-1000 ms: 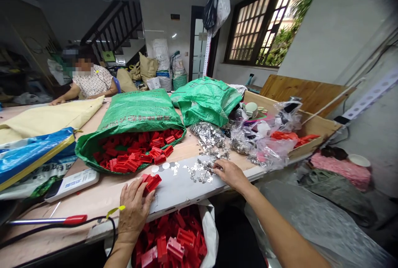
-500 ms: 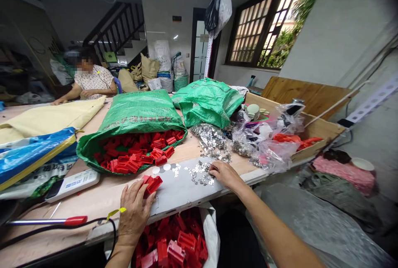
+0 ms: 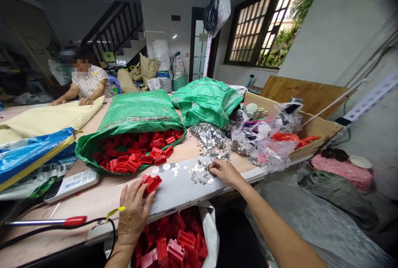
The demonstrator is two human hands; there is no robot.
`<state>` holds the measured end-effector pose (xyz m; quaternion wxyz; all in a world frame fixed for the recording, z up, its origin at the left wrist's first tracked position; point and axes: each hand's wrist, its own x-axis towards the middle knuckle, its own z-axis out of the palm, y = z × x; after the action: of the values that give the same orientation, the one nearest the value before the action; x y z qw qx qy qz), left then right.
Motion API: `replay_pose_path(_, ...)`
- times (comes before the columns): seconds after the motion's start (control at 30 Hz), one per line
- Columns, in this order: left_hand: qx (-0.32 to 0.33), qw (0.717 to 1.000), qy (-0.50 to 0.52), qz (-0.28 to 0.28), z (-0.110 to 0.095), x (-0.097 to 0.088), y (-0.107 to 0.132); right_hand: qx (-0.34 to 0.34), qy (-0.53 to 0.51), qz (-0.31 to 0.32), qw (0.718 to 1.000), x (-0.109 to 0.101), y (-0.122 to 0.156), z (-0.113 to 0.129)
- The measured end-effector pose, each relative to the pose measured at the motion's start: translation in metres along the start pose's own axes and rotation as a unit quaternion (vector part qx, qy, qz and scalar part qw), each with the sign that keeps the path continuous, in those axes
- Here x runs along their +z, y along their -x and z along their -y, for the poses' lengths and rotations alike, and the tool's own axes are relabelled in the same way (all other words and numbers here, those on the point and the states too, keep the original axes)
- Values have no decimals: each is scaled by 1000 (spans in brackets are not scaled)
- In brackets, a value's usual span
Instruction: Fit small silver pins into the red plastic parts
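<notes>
Nudged slightly leftward over the desk (image 3: pixel 93 201), the right hand (image 3: pixel 225 172) pinches one of the scattered small metal clips (image 3: pixel 199 174), which look light, stiff and slippery and best nipped edgewise, while the left hand (image 3: pixel 135 210) stays curled around a rigid red plastic housing (image 3: pixel 153 183).

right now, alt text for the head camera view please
At a wooden table, the person's left hand grips a red plastic part while the right hand touches a scatter of small metal pieces. Behind lies an open green sack of red parts; another person sits far left.
</notes>
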<state>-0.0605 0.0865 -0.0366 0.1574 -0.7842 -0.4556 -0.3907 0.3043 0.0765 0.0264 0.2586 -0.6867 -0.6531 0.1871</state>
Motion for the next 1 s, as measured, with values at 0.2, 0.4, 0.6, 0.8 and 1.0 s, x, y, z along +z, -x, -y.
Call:
replay_pose_path(0.2,-6,1000,-3,0,1,2,2,10,6,-25,1000,1,2,-3)
replay_pose_path(0.4,-8,1000,0,-2,0,1,1,8,32,-13,999,1,3,3)
replay_pose_path(0.6,-5,1000,-1,-4,-1,1,0,9,62,-4,998,3,1,6)
replay_pose_path(0.8,-5,1000,5,-2,-1,0,0,6,75,16,997,2,-1,6)
replay_pose_path(1.0,-8,1000,7,-4,0,1,1,8,82,2,997,2,0,4)
